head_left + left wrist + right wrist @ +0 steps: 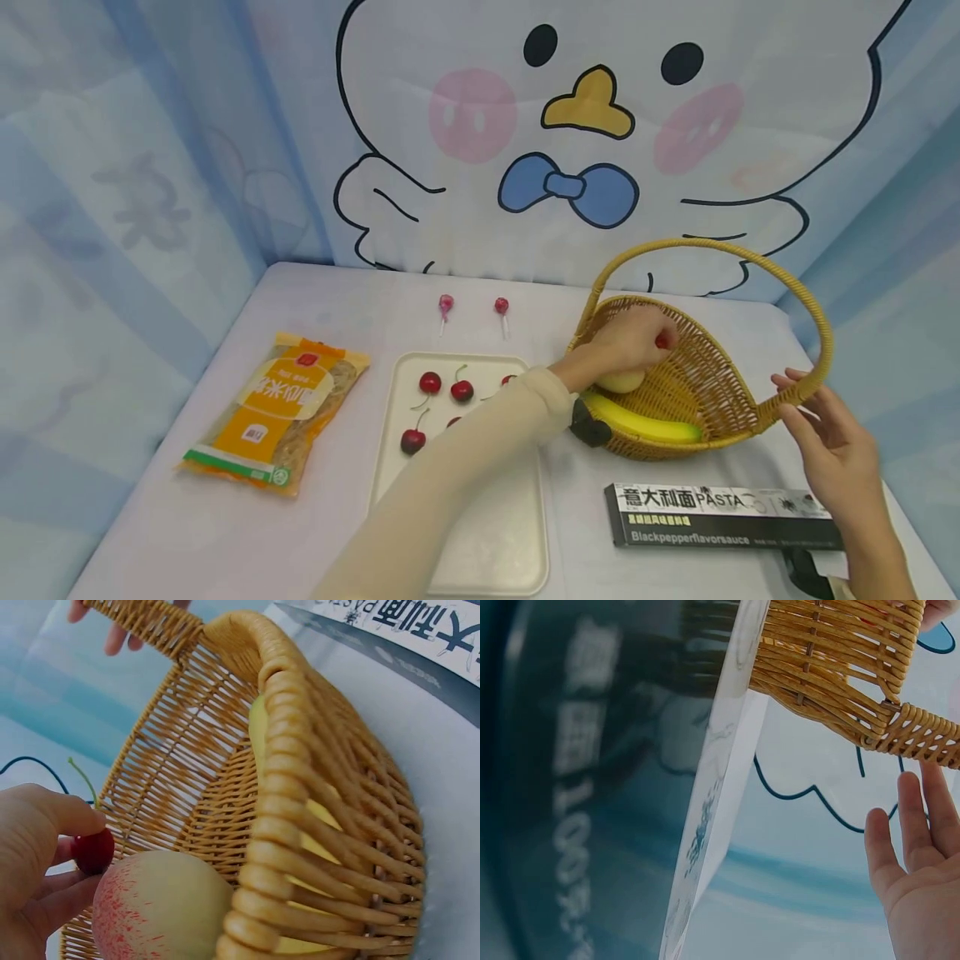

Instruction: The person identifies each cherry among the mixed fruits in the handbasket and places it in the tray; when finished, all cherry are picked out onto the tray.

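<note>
My left hand (633,337) reaches into the tilted wicker basket (712,387) and pinches a red cherry (662,340) between thumb and fingers. The left wrist view shows that cherry (94,851) with its green stem, just above a pink-blushed peach (161,907) lying in the basket. A banana (645,425) lies along the basket's lower wall. My right hand (813,417) is at the basket's right side, its straight fingers (911,840) against the foot of the handle (930,735).
A white tray (480,517) left of the basket holds several cherries (430,382). Behind it lie two lollipops (446,305). An orange noodle packet (277,408) lies at the left, and a black pasta box (720,517) lies in front of the basket. A cartoon curtain backs the table.
</note>
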The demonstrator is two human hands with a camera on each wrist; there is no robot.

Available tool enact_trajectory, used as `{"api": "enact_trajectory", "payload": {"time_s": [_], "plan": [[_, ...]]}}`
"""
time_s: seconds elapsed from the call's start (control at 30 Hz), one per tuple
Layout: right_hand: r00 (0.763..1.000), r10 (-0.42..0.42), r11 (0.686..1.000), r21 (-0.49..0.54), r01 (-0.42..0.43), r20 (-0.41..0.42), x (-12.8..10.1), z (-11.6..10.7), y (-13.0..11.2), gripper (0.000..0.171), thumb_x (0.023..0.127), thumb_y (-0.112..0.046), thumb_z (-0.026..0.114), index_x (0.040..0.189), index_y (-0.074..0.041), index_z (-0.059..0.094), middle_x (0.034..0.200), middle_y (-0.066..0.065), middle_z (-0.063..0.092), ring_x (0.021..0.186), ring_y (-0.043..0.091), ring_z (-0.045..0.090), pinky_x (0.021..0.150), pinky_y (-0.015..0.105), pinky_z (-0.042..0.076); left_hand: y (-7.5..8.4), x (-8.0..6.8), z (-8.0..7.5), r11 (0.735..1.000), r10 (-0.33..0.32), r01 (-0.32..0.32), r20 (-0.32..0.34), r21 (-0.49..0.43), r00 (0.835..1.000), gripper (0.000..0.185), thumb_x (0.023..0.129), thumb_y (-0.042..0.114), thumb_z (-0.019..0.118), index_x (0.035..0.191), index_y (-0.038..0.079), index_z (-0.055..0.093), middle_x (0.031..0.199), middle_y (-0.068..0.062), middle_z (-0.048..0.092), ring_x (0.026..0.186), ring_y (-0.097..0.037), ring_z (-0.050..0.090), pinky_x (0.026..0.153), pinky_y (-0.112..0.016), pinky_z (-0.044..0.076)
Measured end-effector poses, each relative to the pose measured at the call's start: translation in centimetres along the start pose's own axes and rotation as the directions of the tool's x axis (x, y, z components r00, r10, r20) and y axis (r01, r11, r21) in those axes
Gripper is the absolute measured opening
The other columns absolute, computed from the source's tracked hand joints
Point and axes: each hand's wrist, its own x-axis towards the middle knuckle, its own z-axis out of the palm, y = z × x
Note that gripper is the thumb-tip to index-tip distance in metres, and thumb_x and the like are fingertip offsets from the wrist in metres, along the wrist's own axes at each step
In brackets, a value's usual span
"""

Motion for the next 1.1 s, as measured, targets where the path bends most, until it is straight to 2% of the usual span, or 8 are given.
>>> {"api": "enact_trajectory", "payload": {"time_s": [0.13, 0.3, 0.6, 0.73, 0.87, 1.0, 1.1], "plan": [[1.000, 0.002, 1.000, 0.001, -0.002, -0.001, 0.1, -0.1, 0.0, 0.052, 0.108, -0.008, 0.060, 0.159, -0.018, 0.051, 0.139, -0.035, 0.059, 0.121, -0.021, 0.053, 0.096, -0.004, 0.040, 0.0, -0.7, -0.1, 0.998, 0.057, -0.057, -0.035, -0.015, 0.998, 0.020, 0.106, 0.021, 0.066, 0.121, 0.018, 0.078, 0.121, 0.008, 0.074, 0.108, -0.003, 0.064, 0.086, -0.012, 0.050], [1.000, -0.008, 1.000, 0.005, 0.008, -0.001, 0.1, -0.1, -0.1, 0.052, 0.108, -0.007, 0.060, 0.158, -0.016, 0.052, 0.138, -0.035, 0.060, 0.119, -0.021, 0.055, 0.095, -0.004, 0.041, 0.0, -2.1, -0.5, 0.993, 0.118, -0.117, -0.083, 0.015, 0.990, 0.019, 0.105, 0.020, 0.067, 0.121, 0.018, 0.078, 0.121, 0.008, 0.073, 0.108, -0.003, 0.061, 0.088, -0.010, 0.047], [1.000, -0.014, 1.000, 0.027, 0.014, -0.013, 0.1, 0.0, -0.1, 0.052, 0.107, -0.003, 0.060, 0.157, -0.014, 0.052, 0.136, -0.034, 0.061, 0.121, -0.018, 0.057, 0.097, -0.003, 0.042, 0.4, -4.4, -1.7, 0.991, 0.134, -0.132, -0.097, 0.032, 0.986, 0.016, 0.104, 0.022, 0.069, 0.117, 0.025, 0.078, 0.124, 0.010, 0.071, 0.109, -0.001, 0.058, 0.089, -0.009, 0.045], [1.000, -0.005, 0.999, 0.031, 0.005, -0.009, 0.1, 0.1, 0.0, 0.052, 0.107, -0.003, 0.060, 0.157, -0.014, 0.052, 0.136, -0.034, 0.061, 0.122, -0.017, 0.056, 0.097, -0.003, 0.042, 0.2, -6.1, -2.3, 0.989, 0.148, -0.150, -0.127, -0.006, 0.981, 0.017, 0.104, 0.021, 0.069, 0.117, 0.024, 0.079, 0.124, 0.010, 0.071, 0.107, -0.002, 0.058, 0.086, -0.008, 0.043], [1.000, 0.018, 1.000, 0.022, -0.018, 0.000, 0.1, 0.0, 0.0, 0.053, 0.108, -0.006, 0.059, 0.159, -0.017, 0.051, 0.138, -0.034, 0.061, 0.118, -0.021, 0.055, 0.096, -0.004, 0.042, 0.1, -8.2, -3.0, 0.978, 0.185, -0.197, -0.164, -0.065, 0.969, 0.016, 0.102, 0.019, 0.071, 0.116, 0.020, 0.079, 0.123, 0.006, 0.073, 0.107, -0.005, 0.061, 0.087, -0.006, 0.042], [1.000, 0.017, 1.000, 0.006, -0.017, -0.001, 0.1, -0.1, 0.0, 0.053, 0.108, -0.007, 0.059, 0.159, -0.019, 0.050, 0.139, -0.035, 0.060, 0.117, -0.023, 0.055, 0.095, -0.005, 0.041, 0.0, -10.1, -3.8, 0.966, 0.214, -0.234, -0.166, -0.108, 0.962, 0.016, 0.102, 0.018, 0.072, 0.116, 0.018, 0.079, 0.124, 0.006, 0.073, 0.109, -0.004, 0.062, 0.091, -0.003, 0.041], [1.000, 0.011, 1.000, 0.001, -0.011, -0.007, 0.2, 0.0, -0.1, 0.053, 0.108, -0.008, 0.060, 0.159, -0.019, 0.051, 0.138, -0.035, 0.061, 0.118, -0.022, 0.055, 0.094, -0.005, 0.041, -0.3, -11.6, -4.5, 0.967, 0.204, -0.224, -0.163, -0.121, 0.965, 0.016, 0.102, 0.021, 0.073, 0.116, 0.020, 0.079, 0.126, 0.008, 0.073, 0.111, -0.002, 0.062, 0.094, -0.004, 0.042]]}}
